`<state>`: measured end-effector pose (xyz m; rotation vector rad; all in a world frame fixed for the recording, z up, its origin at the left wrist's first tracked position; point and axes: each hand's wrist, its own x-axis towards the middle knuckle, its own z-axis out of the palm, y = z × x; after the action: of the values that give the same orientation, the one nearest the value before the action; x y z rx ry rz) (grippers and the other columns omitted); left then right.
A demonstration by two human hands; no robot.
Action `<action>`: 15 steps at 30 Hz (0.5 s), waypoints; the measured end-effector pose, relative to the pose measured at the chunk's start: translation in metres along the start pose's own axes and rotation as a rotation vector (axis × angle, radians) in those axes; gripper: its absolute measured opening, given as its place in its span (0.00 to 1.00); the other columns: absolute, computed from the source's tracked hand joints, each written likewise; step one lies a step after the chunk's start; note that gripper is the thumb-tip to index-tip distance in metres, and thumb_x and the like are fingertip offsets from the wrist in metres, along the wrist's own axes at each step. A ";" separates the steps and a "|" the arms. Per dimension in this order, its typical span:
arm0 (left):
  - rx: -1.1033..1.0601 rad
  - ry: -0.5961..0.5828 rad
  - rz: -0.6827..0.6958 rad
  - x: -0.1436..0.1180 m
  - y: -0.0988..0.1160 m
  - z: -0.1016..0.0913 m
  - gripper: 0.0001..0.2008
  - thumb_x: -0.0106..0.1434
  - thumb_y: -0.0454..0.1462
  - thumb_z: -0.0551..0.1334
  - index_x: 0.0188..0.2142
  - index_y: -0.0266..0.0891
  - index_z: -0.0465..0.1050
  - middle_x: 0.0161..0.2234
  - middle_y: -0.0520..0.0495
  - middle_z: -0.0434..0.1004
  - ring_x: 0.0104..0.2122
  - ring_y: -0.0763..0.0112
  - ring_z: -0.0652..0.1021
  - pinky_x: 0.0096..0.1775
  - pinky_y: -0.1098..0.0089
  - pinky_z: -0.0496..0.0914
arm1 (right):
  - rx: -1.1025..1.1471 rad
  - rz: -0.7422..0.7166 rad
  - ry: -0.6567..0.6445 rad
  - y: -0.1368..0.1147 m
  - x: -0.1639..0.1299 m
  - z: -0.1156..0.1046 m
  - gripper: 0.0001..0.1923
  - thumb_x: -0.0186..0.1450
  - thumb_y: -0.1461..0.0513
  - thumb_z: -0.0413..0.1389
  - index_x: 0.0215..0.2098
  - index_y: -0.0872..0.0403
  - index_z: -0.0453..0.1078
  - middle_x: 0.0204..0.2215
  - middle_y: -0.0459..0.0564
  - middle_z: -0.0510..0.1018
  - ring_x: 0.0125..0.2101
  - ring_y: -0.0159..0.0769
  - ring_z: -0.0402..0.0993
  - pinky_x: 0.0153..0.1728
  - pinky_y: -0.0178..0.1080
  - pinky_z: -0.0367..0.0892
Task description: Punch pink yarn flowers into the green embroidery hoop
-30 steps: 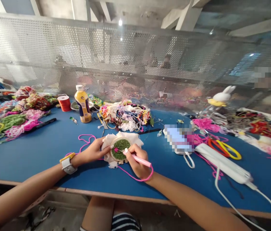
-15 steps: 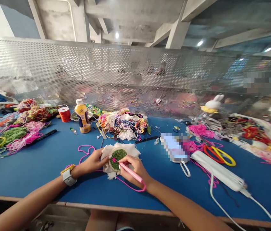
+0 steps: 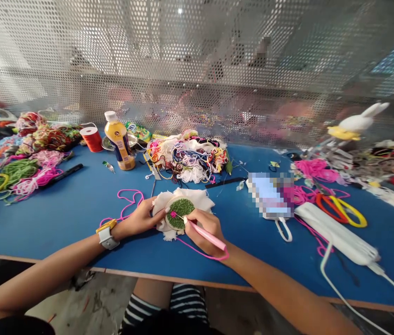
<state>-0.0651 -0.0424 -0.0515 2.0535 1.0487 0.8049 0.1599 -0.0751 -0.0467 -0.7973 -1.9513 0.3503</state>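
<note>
My left hand (image 3: 143, 218) grips the left edge of a small embroidery hoop (image 3: 169, 203), thumb on top, other fingers partly hidden. White cloth (image 3: 202, 197) with frayed edges spreads around the hoop. Dense green loops (image 3: 184, 209) fill most of the circle, with a small pink patch (image 3: 173, 214) at the left. A pink-handled punch needle (image 3: 209, 238) is pinched in my right hand (image 3: 206, 225), its thin tip at the pink patch. Pink yarn (image 3: 202, 254) comes out of the handle's back end, runs under the work and curls on the table beyond my left wrist.
Mixed yarn (image 3: 190, 160) is heaped behind the hoop, near a yellow bottle (image 3: 122, 144) and red spool (image 3: 91, 139). More yarn (image 3: 22, 172) lies left. On the right are a phone (image 3: 270, 195), a white power strip (image 3: 336, 235) and scissors (image 3: 349, 211). A perforated metal screen (image 3: 183, 70) stands behind.
The view has tilted downward, so the table sits higher in the picture and my striped clothing shows below. Both hands keep their hold, and the needle tip stays near the pink patch.
</note>
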 end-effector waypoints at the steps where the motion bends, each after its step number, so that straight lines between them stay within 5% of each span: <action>1: 0.006 -0.005 0.002 0.000 0.000 0.000 0.17 0.67 0.46 0.56 0.44 0.33 0.72 0.37 0.43 0.79 0.35 0.67 0.77 0.40 0.68 0.74 | 0.019 0.026 0.005 -0.001 0.000 0.000 0.05 0.63 0.67 0.52 0.31 0.52 0.67 0.21 0.44 0.73 0.22 0.30 0.69 0.27 0.33 0.65; 15: 0.016 0.005 0.053 0.002 0.002 0.000 0.15 0.68 0.44 0.56 0.40 0.34 0.72 0.34 0.46 0.78 0.32 0.71 0.75 0.36 0.71 0.73 | 0.053 0.076 0.020 0.002 -0.004 0.003 0.10 0.63 0.68 0.52 0.26 0.52 0.61 0.19 0.42 0.67 0.20 0.29 0.64 0.24 0.33 0.61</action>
<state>-0.0631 -0.0420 -0.0496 2.1014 1.0107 0.8308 0.1597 -0.0760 -0.0518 -0.8388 -1.8890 0.4362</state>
